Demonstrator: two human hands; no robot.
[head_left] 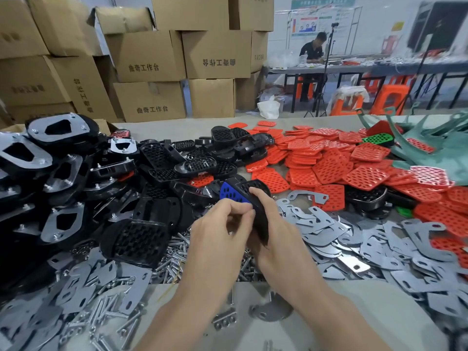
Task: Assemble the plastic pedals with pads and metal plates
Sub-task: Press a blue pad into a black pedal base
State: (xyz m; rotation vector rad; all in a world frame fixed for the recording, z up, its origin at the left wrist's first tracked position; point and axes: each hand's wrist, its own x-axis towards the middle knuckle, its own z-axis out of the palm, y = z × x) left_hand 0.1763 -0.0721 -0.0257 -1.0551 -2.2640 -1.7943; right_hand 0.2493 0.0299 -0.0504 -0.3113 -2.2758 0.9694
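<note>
Curling, left hand (218, 230) and right hand (278, 230) clasp pedal (260, 220).

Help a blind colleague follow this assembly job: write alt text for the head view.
The left hand and right hand hold a black pedal with a blue pad against it, above a cluttered table. A pile of black pedals lies left, red pads right, metal plates and bolts nearer.

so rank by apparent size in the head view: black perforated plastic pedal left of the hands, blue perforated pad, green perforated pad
1. black perforated plastic pedal, nearest, largest.
2-3. blue perforated pad, green perforated pad: unranked; blue half hidden by the held black plastic pedal, green farther off.
</note>
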